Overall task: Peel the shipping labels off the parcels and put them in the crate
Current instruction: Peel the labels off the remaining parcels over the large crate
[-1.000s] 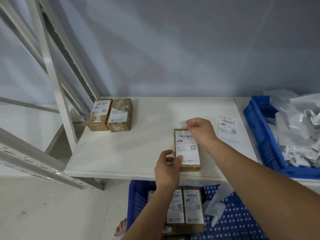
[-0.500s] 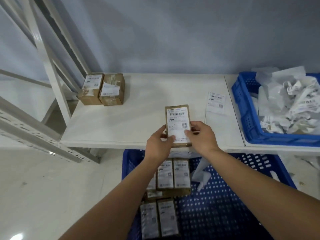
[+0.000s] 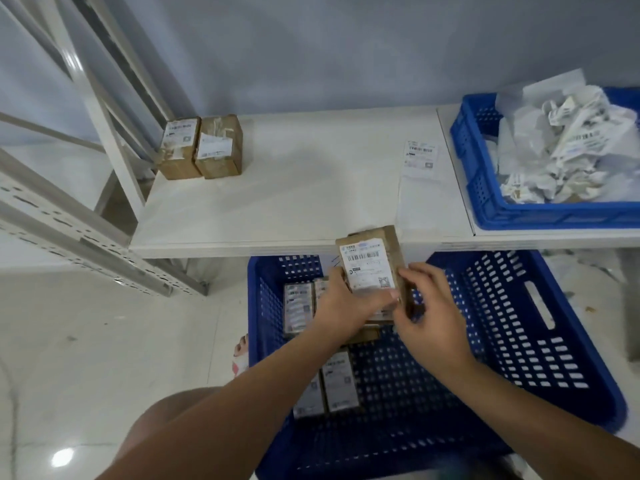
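Observation:
I hold a small brown parcel (image 3: 372, 261) with a white shipping label (image 3: 367, 266) on top, above the front edge of the white table and over the big blue crate (image 3: 512, 341) on the floor. My left hand (image 3: 349, 303) grips its lower left side, thumb across the label's bottom edge. My right hand (image 3: 426, 306) pinches the parcel's lower right corner. Several labelled parcels (image 3: 341, 382) lie in the floor crate.
Two brown parcels (image 3: 201, 147) stand at the table's (image 3: 277, 188) back left. A loose label (image 3: 420, 154) lies at the table's right. A second blue crate (image 3: 485, 188) full of crumpled labels (image 3: 568, 143) sits at the far right. White shelf rails run along the left.
Both hands lifted the parcel off the table and drew it toward me, over the floor crate. My view tilted further down.

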